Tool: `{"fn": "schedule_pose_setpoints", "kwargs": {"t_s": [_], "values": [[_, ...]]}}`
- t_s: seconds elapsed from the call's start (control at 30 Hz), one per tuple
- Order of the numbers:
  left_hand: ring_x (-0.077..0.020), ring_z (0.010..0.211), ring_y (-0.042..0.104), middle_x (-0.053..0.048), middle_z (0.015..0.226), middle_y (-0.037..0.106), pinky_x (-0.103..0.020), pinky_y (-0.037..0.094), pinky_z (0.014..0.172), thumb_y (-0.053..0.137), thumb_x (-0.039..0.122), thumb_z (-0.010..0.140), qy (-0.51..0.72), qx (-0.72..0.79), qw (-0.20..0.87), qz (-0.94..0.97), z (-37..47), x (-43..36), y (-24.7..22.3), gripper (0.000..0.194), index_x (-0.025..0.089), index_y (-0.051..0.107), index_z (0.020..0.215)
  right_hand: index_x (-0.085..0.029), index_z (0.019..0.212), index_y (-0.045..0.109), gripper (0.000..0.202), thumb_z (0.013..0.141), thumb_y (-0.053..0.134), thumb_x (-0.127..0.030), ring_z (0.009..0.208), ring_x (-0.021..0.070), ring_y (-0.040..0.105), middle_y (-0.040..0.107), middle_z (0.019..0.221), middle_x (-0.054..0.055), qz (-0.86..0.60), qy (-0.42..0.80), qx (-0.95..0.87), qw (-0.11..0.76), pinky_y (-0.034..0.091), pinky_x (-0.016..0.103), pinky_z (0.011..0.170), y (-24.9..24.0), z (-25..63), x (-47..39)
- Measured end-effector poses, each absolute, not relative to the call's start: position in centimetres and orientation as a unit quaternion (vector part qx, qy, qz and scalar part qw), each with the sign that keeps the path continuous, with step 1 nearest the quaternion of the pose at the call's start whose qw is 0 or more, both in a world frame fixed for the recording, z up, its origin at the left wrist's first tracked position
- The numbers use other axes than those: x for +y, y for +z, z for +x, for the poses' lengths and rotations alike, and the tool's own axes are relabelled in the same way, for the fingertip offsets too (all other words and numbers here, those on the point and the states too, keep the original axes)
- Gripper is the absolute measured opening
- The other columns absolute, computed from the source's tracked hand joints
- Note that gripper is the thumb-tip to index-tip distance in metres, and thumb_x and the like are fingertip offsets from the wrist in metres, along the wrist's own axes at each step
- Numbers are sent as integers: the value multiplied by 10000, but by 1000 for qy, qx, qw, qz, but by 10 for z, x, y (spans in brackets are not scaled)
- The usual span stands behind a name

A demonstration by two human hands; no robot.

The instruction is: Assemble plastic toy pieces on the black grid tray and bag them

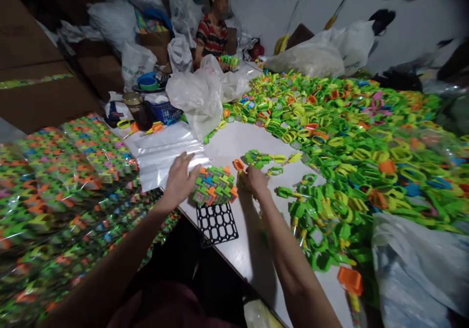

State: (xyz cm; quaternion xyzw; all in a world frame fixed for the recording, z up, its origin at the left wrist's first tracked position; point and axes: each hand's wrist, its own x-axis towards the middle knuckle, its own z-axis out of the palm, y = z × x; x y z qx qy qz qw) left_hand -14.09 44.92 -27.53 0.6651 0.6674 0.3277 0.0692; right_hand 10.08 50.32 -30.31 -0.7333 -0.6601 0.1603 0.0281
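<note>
My left hand (pixel 181 177) is open, fingers stretched out, its thumb beside a block of colourful plastic toys (pixel 214 185) packed in rows. The block covers the upper part of a black plastic grid tray (pixel 217 224), whose lower openings show bare. To the right of the block, my right hand (pixel 255 179) is closed at the fingertips on an orange looped toy (pixel 238 164); the exact grip is partly hidden. Just beyond it lie a few loose green and yellow looped toys (pixel 257 158). Clear plastic bags (pixel 161 154) lie flat beyond my left hand.
A large heap of loose toys (pixel 330 137) spreads over the white table (pixel 234 140) at right. Bagged, filled trays (pixel 66 172) are stacked at left. A jar (pixel 137 111) and blue basket (pixel 165 112) stand behind. Another person (pixel 212 35) sits across the table.
</note>
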Motion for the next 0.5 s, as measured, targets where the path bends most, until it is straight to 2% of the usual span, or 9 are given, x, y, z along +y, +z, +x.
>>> {"fn": "schedule_pose_setpoints", "kwargs": {"t_s": [0.1,0.27,0.33,0.43,0.5], "values": [[-353,1288,455,-185,1344,531,-558,370,1083,490,532,908,245,649,60,718,-113,442,-286,559,142,531,1306,-148,1102,669,300,906,454,-224,929,240,644,682,1023,163,-739,158,-654,36,467,319,793,-303,107,510],[-333,1187,511,-187,1292,561,-496,423,1034,513,428,906,210,653,63,725,-90,437,-293,528,92,496,1313,-132,927,674,189,857,539,-245,880,268,648,680,911,170,-757,158,-632,51,478,360,779,-294,116,524],[-337,1194,509,-192,1318,544,-489,421,1037,513,408,905,198,659,78,721,-91,437,-289,515,85,501,1306,-147,949,646,201,820,590,-291,822,245,641,681,864,128,-759,171,-613,141,485,344,744,-290,131,514],[-338,1245,482,-184,1377,504,-484,412,1053,513,398,905,187,663,99,718,-93,439,-284,490,106,504,1298,-168,986,601,349,746,678,-410,721,202,615,676,820,62,-715,226,-560,352,490,309,666,-292,147,467],[-340,1279,457,-175,1414,473,-494,411,1056,513,398,904,183,664,104,717,-94,440,-283,487,129,492,1310,-183,911,611,357,731,690,-481,634,181,584,654,723,27,-679,301,-536,400,480,290,599,-299,139,418]]}}
